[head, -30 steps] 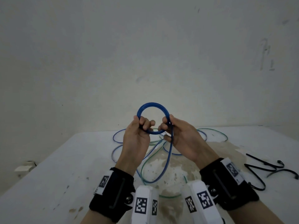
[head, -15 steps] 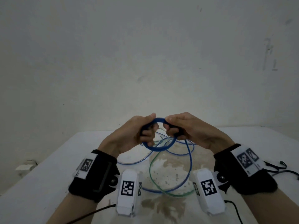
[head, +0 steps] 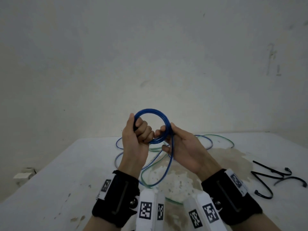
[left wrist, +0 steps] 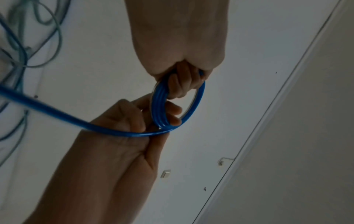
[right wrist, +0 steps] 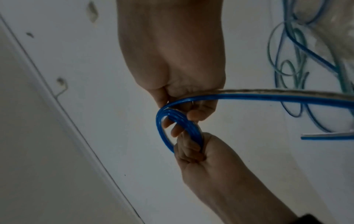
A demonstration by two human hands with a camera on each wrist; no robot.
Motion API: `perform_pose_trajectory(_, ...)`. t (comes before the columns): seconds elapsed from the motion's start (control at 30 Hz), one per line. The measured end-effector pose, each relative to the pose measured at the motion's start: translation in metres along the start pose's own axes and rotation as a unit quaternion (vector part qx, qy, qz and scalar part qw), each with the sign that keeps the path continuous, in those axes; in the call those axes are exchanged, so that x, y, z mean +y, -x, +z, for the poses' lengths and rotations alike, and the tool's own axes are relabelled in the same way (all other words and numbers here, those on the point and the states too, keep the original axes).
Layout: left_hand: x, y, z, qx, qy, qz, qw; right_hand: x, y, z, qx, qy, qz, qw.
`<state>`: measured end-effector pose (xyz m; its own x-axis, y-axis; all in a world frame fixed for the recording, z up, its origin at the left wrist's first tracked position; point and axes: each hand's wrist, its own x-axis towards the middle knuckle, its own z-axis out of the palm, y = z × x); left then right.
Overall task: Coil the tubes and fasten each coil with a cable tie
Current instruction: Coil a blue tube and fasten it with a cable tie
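A stained white table (head: 50, 177) is standing against a bare wall. Above it, the left hand (head: 135, 140) is gripping the blue tube (head: 153, 114) coil in a fist, while the right hand (head: 181, 147) is pinching its other side — loose tubing is trailing down. Black cable ties (head: 273, 177), probably three, are lying at far right.

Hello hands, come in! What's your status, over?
Left hand grips blue coil; right hand pinches its other side. Loose blue tube trails to table. Cable ties untouched, far right. Nothing blocking.
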<state>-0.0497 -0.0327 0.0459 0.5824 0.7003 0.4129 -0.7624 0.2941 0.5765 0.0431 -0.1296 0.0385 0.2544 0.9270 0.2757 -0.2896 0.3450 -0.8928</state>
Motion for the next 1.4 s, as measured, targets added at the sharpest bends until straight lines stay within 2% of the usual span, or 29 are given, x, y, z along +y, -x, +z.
perform_pose_trajectory(0.13, -0.002, 0.005, -0.01, -0.045, -0.001, -0.031, 0.998, -0.005, -0.004, -0.003, -0.007, -0.006, -0.016, 1.0)
perform_pose_trajectory(0.23, 0.008, 0.003, -0.02, -0.088, -0.088, -0.089, 0.988, -0.015, -0.004, -0.011, -0.01, 0.095, -0.011, 0.995)
perform_pose_trajectory(0.33, 0.023, -0.002, -0.02, -0.132, -0.251, -0.144, 0.948, -0.026, -0.002, -0.016, -0.014, 0.239, 0.005, 0.971)
perform_pose_trajectory(0.4, 0.029, -0.005, -0.014, -0.166, -0.361, -0.142, 0.907, -0.032, -0.001, -0.016, -0.016, 0.308, 0.01, 0.951)
perform_pose_trajectory(0.47, 0.031, -0.007, -0.006, -0.175, -0.404, -0.119, 0.89, -0.036, -0.003, -0.014, -0.015, 0.319, 0.002, 0.948)
perform_pose_trajectory(0.63, 0.019, -0.005, 0.002, -0.117, -0.32, -0.068, 0.938, -0.033, -0.005, -0.012, 0.019, 0.272, -0.015, 0.962)
perform_pose_trajectory(0.77, 0.011, -0.001, -0.002, -0.073, -0.254, -0.043, 0.963, -0.022, -0.004, -0.016, 0.007, 0.188, 0.012, 0.982)
perform_pose_trajectory(0.87, 0.007, 0.001, -0.005, -0.048, -0.194, -0.025, 0.979, -0.014, -0.002, -0.019, -0.007, 0.105, 0.007, 0.994)
perform_pose_trajectory(0.97, 0.001, 0.002, -0.009, -0.031, -0.125, -0.016, 0.991, -0.009, 0.0, -0.016, 0.001, 0.113, 0.003, 0.994)
perform_pose_trajectory(1.07, -0.001, 0.002, -0.017, -0.052, -0.12, -0.052, 0.99, -0.009, 0.0, -0.016, 0.004, 0.14, -0.007, 0.99)
perform_pose_trajectory(1.17, 0.009, 0.0, -0.024, -0.097, -0.196, -0.102, 0.97, -0.019, -0.001, -0.02, 0.003, 0.176, 0.005, 0.984)
perform_pose_trajectory(1.23, 0.019, -0.002, -0.022, -0.132, -0.263, -0.141, 0.945, -0.026, -0.001, -0.02, -0.006, 0.276, 0.024, 0.961)
perform_pose_trajectory(1.37, 0.026, -0.006, -0.01, -0.202, -0.473, -0.197, 0.835, -0.036, -0.004, -0.008, -0.038, 0.448, 0.042, 0.892)
perform_pose_trajectory(1.4, 0.026, -0.006, -0.007, -0.217, -0.486, -0.2, 0.822, -0.038, -0.005, -0.006, -0.042, 0.464, 0.042, 0.884)
